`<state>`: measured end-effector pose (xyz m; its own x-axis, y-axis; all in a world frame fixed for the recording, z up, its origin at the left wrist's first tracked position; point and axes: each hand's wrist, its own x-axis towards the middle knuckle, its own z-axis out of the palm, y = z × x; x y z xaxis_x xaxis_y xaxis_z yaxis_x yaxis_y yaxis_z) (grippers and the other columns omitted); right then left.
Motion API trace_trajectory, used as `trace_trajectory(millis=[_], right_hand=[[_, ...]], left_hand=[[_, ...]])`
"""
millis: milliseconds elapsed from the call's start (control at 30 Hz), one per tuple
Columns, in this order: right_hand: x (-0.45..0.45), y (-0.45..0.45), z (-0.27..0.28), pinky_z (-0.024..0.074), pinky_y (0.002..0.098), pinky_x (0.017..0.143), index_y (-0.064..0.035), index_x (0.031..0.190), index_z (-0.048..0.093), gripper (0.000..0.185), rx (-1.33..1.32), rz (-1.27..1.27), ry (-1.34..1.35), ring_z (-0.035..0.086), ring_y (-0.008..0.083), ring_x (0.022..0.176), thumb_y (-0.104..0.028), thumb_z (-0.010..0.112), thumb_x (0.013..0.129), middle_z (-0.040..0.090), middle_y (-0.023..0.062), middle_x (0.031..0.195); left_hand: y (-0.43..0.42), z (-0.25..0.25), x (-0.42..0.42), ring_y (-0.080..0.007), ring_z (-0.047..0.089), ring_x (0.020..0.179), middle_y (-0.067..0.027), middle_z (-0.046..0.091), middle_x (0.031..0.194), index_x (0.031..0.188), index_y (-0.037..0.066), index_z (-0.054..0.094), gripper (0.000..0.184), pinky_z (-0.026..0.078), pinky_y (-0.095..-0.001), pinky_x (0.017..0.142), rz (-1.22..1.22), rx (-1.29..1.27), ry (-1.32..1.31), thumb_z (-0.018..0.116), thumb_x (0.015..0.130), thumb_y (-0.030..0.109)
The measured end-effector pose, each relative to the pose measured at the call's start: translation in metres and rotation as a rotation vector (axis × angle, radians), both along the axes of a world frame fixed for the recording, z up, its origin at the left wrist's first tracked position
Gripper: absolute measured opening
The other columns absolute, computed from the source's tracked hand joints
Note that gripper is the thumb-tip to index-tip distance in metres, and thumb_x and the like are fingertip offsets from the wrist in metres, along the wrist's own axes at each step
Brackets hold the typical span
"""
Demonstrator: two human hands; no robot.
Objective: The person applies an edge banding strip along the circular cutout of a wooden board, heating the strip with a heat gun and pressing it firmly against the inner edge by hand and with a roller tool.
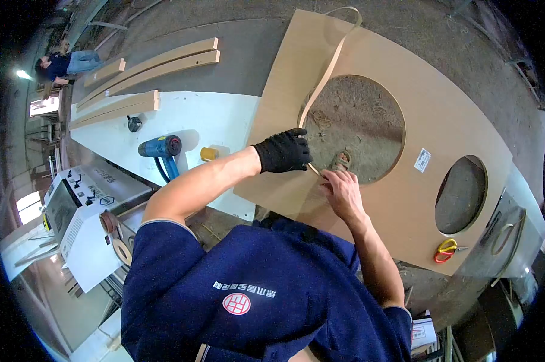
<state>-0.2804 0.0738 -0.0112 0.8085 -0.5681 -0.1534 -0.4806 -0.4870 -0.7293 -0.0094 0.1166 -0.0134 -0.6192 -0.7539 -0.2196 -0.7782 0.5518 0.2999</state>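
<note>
A thin wood-coloured edge banding strip [331, 67] curves over a large tan board [272, 133] and runs along the rim of its big round cut-out. My left hand [283, 151], in a black glove, is closed round the strip at the left side of that cut-out. My bare right hand [343, 193] pinches the strip's lower part at the near rim, its fingertips close to the left hand. The fingers partly cover where strip and rim meet, so I cannot tell whether they are stuck together.
A blue heat gun [161, 146], a yellow roll-like piece [209, 154] and a black object [134, 123] lie on the white panel [224, 114] at left, near wooden bars [152, 66]. Scissors [446, 251] sit by a smaller cut-out. Another person [67, 63] is far left.
</note>
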Motion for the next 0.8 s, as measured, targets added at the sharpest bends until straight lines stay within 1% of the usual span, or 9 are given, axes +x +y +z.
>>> trace_trajectory(millis=[100, 200, 233, 367, 467, 500, 533, 600, 800], right_hand=[[-0.02, -0.001, 0.011, 0.0384, 0.0492, 0.109, -0.0106, 0.125, 0.063, 0.046, -0.084, -0.075, 0.077, 0.059, 0.0315, 0.119, -0.02, 0.077, 0.082, 0.069, 0.0087, 0.119], [-0.041, 0.005, 0.011, 0.0349, 0.052, 0.114, -0.0113, 0.124, 0.063, 0.045, -0.205, 0.003, 0.069, 0.057, 0.0296, 0.123, -0.021, 0.077, 0.082, 0.067, 0.0074, 0.12], [-0.043, 0.009, 0.01, 0.0309, 0.0539, 0.118, -0.0116, 0.123, 0.063, 0.043, -0.201, -0.027, 0.052, 0.056, 0.0282, 0.124, -0.022, 0.077, 0.083, 0.067, 0.0069, 0.119], [-0.043, 0.007, 0.009, 0.0292, 0.0542, 0.119, -0.0118, 0.125, 0.063, 0.043, -0.217, 0.021, 0.102, 0.055, 0.0287, 0.127, -0.022, 0.075, 0.084, 0.067, 0.0067, 0.121], [-0.037, 0.005, 0.011, 0.0285, 0.0547, 0.119, -0.0108, 0.126, 0.062, 0.044, -0.225, 0.027, 0.102, 0.054, 0.0292, 0.128, -0.022, 0.074, 0.085, 0.066, 0.0068, 0.121], [-0.034, 0.01, 0.011, 0.0283, 0.0546, 0.119, -0.0103, 0.126, 0.062, 0.044, -0.229, 0.021, 0.065, 0.054, 0.0293, 0.128, -0.021, 0.074, 0.085, 0.067, 0.0071, 0.121], [-0.03, 0.014, 0.01, 0.0281, 0.0546, 0.119, -0.0099, 0.126, 0.062, 0.044, -0.231, 0.02, 0.027, 0.054, 0.0293, 0.128, -0.021, 0.074, 0.085, 0.067, 0.0073, 0.121], [-0.024, 0.019, 0.005, 0.0301, 0.0537, 0.116, -0.0093, 0.129, 0.061, 0.045, -0.199, 0.019, 0.024, 0.057, 0.0292, 0.123, -0.022, 0.072, 0.087, 0.067, 0.0084, 0.117], [-0.017, 0.017, 0.011, 0.0327, 0.0524, 0.113, -0.0132, 0.126, 0.064, 0.038, -0.236, 0.054, 0.094, 0.06, 0.029, 0.115, -0.024, 0.07, 0.09, 0.068, 0.009, 0.11]], left_hand=[[0.001, -0.002, -0.003, -0.0228, 0.067, 0.102, -0.0041, 0.069, 0.095, 0.119, 0.016, 0.07, 0.038, 0.036, -0.049, 0.119, 0.009, -0.004, -0.006, 0.068, 0.09, 0.04], [-0.001, 0.007, -0.009, -0.0231, 0.067, 0.103, -0.0043, 0.069, 0.096, 0.118, 0.016, 0.07, 0.039, 0.035, -0.0509, 0.119, 0.003, 0.033, -0.075, 0.069, 0.089, 0.042], [-0.001, 0.01, -0.011, -0.0232, 0.067, 0.104, -0.0044, 0.069, 0.096, 0.117, 0.016, 0.07, 0.039, 0.035, -0.0515, 0.12, -0.003, 0.046, -0.102, 0.069, 0.089, 0.043], [0.023, -0.009, -0.036, -0.025, 0.066, 0.105, -0.007, 0.068, 0.097, 0.107, 0.015, 0.071, 0.035, 0.033, -0.0534, 0.119, 0.099, -0.039, 0.08, 0.069, 0.087, 0.045], [0.032, -0.006, -0.052, -0.0272, 0.065, 0.104, -0.0086, 0.068, 0.097, 0.102, 0.014, 0.071, 0.035, 0.034, -0.0546, 0.118, 0.208, -0.085, 0.052, 0.07, 0.086, 0.045], [0.03, -0.003, -0.055, -0.0288, 0.065, 0.103, -0.0085, 0.068, 0.097, 0.098, 0.013, 0.071, 0.034, 0.034, -0.055, 0.117, 0.252, 0.027, 0.056, 0.072, 0.084, 0.045], [0.031, 0.0, -0.057, -0.0286, 0.065, 0.103, -0.0085, 0.068, 0.096, 0.097, 0.013, 0.071, 0.034, 0.034, -0.0549, 0.117, 0.273, 0.006, 0.03, 0.072, 0.084, 0.045], [0.035, 0.005, -0.063, -0.0283, 0.065, 0.103, -0.0085, 0.068, 0.096, 0.094, 0.013, 0.072, 0.034, 0.033, -0.0547, 0.117, 0.313, -0.03, -0.015, 0.073, 0.082, 0.045], [0.047, -0.015, -0.062, -0.0263, 0.066, 0.104, -0.0079, 0.07, 0.097, 0.1, 0.013, 0.071, 0.036, 0.032, -0.0521, 0.119, 0.385, -0.17, 0.129, 0.073, 0.083, 0.045]])
